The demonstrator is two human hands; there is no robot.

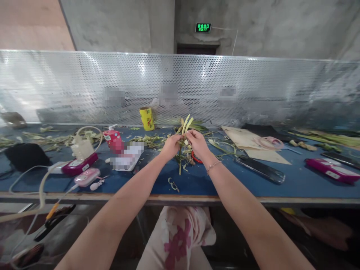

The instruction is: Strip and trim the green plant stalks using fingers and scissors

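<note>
A bare left hand [171,147] and right hand [199,143] pinch slim, pale yellow-green plant stalks [188,123] roughly upright between closed fingertips, above a blue-topped bench [197,187].
Too hard a squeeze or twist could snap the stalks; too loose a pinch could drop them among withered, stringy green trimmings [152,142] left of the hands. A sweeping right forearm could nudge the glossy black rectangular phone [261,168] to its right.

Light was soft and greyish, moderately bright above the table [197,188] and dim beneath it; white glare streaked the perforated metal screen [191,71]; the exit sign [203,27] glowed green; wide-angle distortion stretched the outer edges; fine detail on the pale stems [187,126] looked soft; blocky pixelation masked several patches, some on the screen.
</note>
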